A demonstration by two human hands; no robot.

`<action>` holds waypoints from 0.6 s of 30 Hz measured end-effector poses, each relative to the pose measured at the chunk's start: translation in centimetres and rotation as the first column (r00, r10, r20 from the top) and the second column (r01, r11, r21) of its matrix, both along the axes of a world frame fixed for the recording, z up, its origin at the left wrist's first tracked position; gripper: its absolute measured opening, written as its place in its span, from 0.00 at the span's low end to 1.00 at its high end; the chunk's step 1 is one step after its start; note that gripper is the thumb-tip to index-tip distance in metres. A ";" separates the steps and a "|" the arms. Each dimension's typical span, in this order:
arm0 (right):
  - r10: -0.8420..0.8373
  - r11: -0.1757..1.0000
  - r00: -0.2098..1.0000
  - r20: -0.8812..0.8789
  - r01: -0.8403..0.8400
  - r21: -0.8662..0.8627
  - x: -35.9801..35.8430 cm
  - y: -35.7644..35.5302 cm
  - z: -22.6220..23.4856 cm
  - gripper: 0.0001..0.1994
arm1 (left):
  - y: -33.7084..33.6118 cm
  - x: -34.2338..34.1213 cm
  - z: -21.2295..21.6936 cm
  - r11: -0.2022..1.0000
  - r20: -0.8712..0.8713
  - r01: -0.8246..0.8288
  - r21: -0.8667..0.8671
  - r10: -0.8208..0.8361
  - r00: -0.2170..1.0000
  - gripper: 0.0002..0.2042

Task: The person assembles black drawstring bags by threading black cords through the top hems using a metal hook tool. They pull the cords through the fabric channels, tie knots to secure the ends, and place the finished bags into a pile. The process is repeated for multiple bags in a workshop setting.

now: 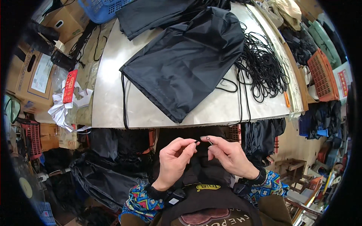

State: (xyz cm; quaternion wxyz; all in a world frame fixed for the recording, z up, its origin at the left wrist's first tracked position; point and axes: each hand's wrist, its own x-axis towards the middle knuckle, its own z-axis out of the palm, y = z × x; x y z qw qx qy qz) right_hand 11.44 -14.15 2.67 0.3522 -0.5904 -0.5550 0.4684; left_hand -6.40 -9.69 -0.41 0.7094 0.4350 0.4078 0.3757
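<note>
In front of my chest, just off the table's near edge, my left hand (174, 158) pinches the tip of a black cord (196, 141) between thumb and forefinger. Close beside it, my right hand (230, 155) grips a thin metal pin with a small ring at its end (208, 138) between thumb and fingers. Cord tip and ring are a short gap apart. Beyond my hands a black fabric bag (184, 64) lies flat on the pale metal-topped table (107, 101). From its left corner a black cord (125, 101) hangs over the near edge.
A tangled heap of black cord (262, 66) lies on the table's right side, near an orange pen-like stick (287, 100). More black fabric (166, 15) lies behind the bag. A blue basket (100, 10) and cardboard boxes (34, 75) stand left. Black fabric piles (107, 175) lie below.
</note>
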 end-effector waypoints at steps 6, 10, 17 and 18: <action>0.017 0.999 1.000 -0.023 -0.018 -0.045 -0.2 -0.2 -0.2 0.07 | 0.0 0.4 0.4 0.975 -0.159 0.020 0.220 0.015 0.987 0.05; 0.067 0.996 0.994 -0.089 -0.072 -0.053 -0.1 -0.2 -0.5 0.08 | 0.0 0.5 0.3 0.960 -0.165 0.019 0.279 0.029 0.986 0.04; -0.109 0.809 0.757 -0.644 -0.309 -0.500 1.3 0.4 0.5 0.11 | 0.2 0.3 0.5 0.943 -0.206 0.073 0.325 -0.005 0.978 0.05; -0.126 0.798 0.726 -0.676 -0.330 -0.504 1.4 0.5 0.4 0.11 | 0.2 0.1 0.6 0.944 -0.213 0.092 0.316 -0.024 0.977 0.05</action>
